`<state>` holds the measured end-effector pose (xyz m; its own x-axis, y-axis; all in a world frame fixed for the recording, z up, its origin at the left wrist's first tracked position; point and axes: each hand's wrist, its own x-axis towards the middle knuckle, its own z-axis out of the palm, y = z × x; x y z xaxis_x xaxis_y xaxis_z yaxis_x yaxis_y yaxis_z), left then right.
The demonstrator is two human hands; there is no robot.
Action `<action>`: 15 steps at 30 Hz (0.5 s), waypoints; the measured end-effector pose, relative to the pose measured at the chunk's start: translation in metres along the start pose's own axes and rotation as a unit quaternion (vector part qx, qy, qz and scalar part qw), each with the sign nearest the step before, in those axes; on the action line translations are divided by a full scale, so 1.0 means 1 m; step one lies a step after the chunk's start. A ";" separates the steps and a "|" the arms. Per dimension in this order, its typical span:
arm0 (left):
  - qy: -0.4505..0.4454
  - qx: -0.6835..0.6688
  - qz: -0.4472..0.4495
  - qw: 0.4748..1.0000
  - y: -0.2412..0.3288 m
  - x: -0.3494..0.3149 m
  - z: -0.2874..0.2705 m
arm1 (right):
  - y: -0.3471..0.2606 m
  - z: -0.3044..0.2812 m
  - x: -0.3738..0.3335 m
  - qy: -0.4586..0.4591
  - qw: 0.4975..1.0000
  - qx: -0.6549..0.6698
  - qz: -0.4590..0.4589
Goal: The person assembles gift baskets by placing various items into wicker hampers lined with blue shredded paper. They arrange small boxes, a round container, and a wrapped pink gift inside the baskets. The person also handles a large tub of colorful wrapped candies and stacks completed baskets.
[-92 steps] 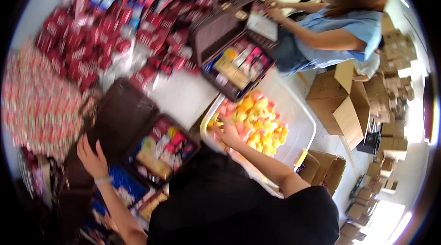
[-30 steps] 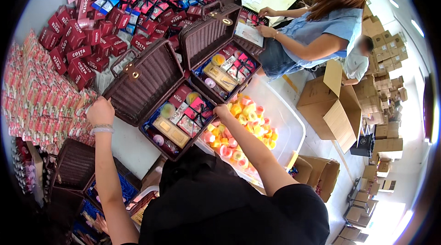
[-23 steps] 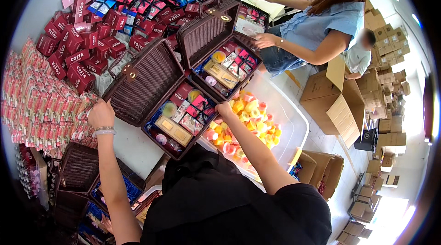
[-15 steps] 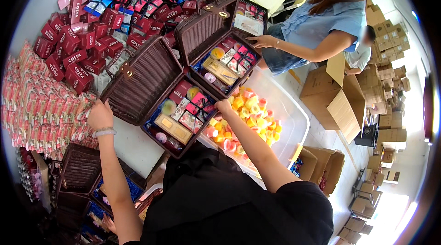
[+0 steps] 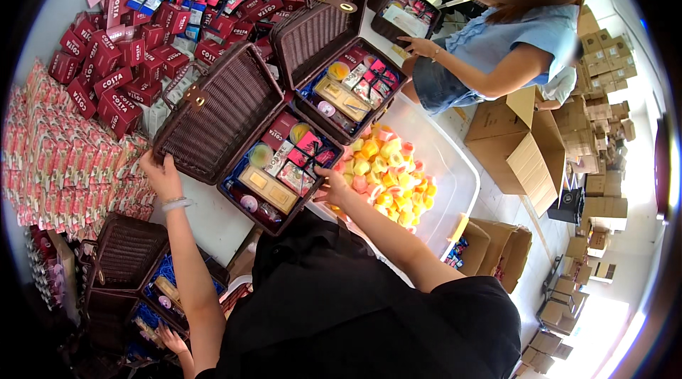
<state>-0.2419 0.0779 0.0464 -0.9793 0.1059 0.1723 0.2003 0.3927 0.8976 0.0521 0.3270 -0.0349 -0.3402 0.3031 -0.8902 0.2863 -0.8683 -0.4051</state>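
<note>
Two hands on one wicker hamper (image 5: 273,166), left hand (image 5: 162,174) fingers clamped on lid edge, right hand (image 5: 334,186) fingers curled over front rim

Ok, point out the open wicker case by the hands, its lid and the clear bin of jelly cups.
open wicker case (image 5: 277,183), head view, on its packed inside.
lid (image 5: 220,115), head view, middle of the woven panel.
clear bin (image 5: 458,173), head view, bare floor.

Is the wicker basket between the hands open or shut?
Open. The wicker basket has its lid tipped back, left hand at the lid's lower edge; packed goods show inside, right hand at the rim.
</note>
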 end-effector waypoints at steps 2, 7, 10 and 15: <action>-0.014 -0.060 -0.020 0.998 -0.006 0.003 0.001 | 0.010 0.000 0.011 -0.022 1.000 0.003 0.022; -0.011 -0.040 -0.019 0.999 -0.007 0.001 -0.001 | 0.003 0.000 0.010 -0.041 0.999 -0.001 0.035; -0.015 -0.053 -0.021 0.998 -0.001 -0.002 0.001 | 0.004 -0.004 0.018 -0.029 0.999 -0.019 0.027; -0.004 -0.040 -0.001 0.999 -0.003 -0.002 0.003 | 0.005 -0.004 0.021 -0.015 0.999 -0.032 0.019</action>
<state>-0.2402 0.0791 0.0426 -0.9795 0.1122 0.1671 0.1948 0.3195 0.9274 0.0501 0.3308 -0.0560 -0.3547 0.2584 -0.8986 0.3552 -0.8518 -0.3852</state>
